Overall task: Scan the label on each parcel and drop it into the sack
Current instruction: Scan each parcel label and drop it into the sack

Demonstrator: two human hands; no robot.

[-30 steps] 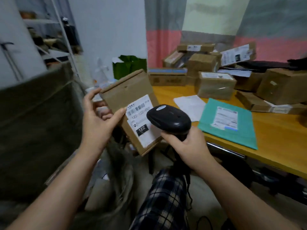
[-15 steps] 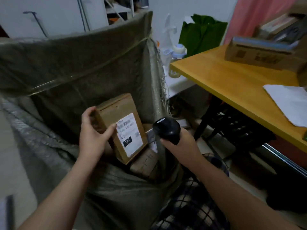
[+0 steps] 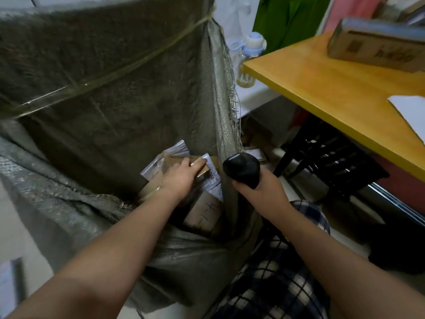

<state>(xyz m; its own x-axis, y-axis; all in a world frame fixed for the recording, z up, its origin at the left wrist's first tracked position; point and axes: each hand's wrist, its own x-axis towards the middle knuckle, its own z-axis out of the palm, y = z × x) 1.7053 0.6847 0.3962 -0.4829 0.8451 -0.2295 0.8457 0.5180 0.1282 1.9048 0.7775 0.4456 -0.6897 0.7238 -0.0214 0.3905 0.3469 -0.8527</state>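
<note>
Beside the yellow table (image 3: 322,93), the woven grey sack (image 3: 103,100) fills the left of the view. Its mouth is held up and open by a cord across the back wall, presumably so that parcels can go in with one hand. The table carries a long cardboard box (image 3: 377,50) at its far side and a white sheet (image 3: 411,111) near the edge, within reach for the next pick.

Down inside the sack lie parcels already dropped: a brown box with handwriting (image 3: 203,212) and a white mailer (image 3: 161,162).

On top of them is the cardboard parcel (image 3: 174,161) now in hand, well below the sack's rim and touching the pile or just above it. Its white label (image 3: 212,174) faces up and toward the person. The scan looks done and only the release is left.

The black barcode scanner (image 3: 241,170) sits upright just outside the sack's edge, kept out of the way.

The right hand (image 3: 264,189) is wrapped round its handle. The left hand (image 3: 179,178) reaches into the sack, fingers over the parcel's top and apparently gripping it.
</note>
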